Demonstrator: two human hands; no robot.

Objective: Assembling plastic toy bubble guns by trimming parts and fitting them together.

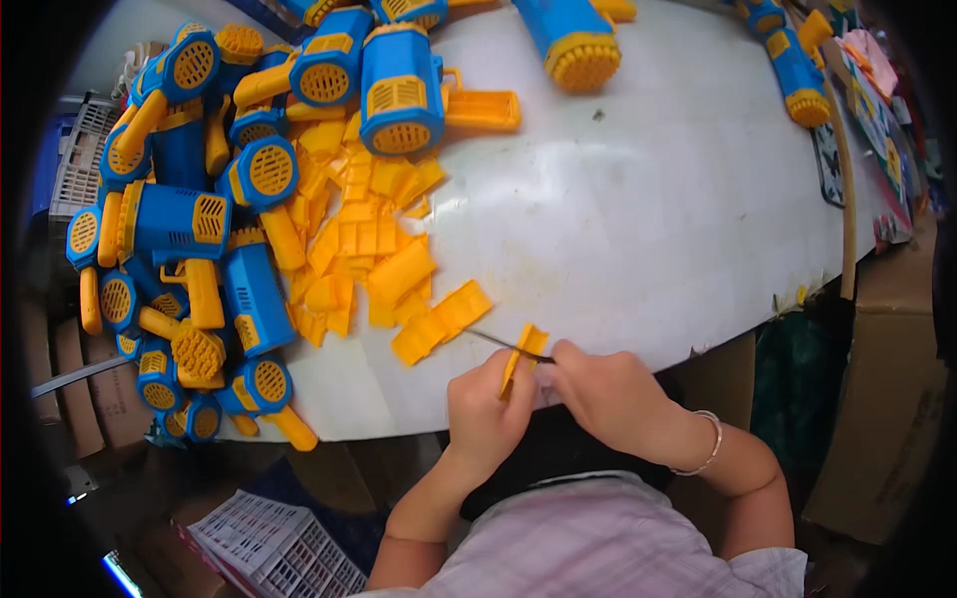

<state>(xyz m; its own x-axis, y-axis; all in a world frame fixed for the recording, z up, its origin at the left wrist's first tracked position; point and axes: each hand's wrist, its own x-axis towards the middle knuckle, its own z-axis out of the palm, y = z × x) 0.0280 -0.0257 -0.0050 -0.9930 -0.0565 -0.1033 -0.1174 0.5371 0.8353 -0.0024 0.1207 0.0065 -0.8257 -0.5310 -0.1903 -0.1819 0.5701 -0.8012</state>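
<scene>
Pinched in my left hand (485, 417) is a small yellow plastic cover (526, 351), held upright near the table's front edge. My right hand (620, 407) is closed around the end of a thin dark rod-like tool (488, 339). The tool runs leftward across the yellow cover, and its exact kind is too small to tell. Just left of the hands lie loose yellow covers (444, 321), part of a larger pile (364, 234). Beside that pile sit several blue and yellow toy guns (179, 219) with round grilles, stacked on the left.
The white table (638, 219) curves along its front edge. Another toy gun (568, 45) lies at the back, one more (793, 70) at the far right near a dark phone-like object (827, 164). Cardboard boxes (877, 399) stand right; a white crate (279, 548) sits below left.
</scene>
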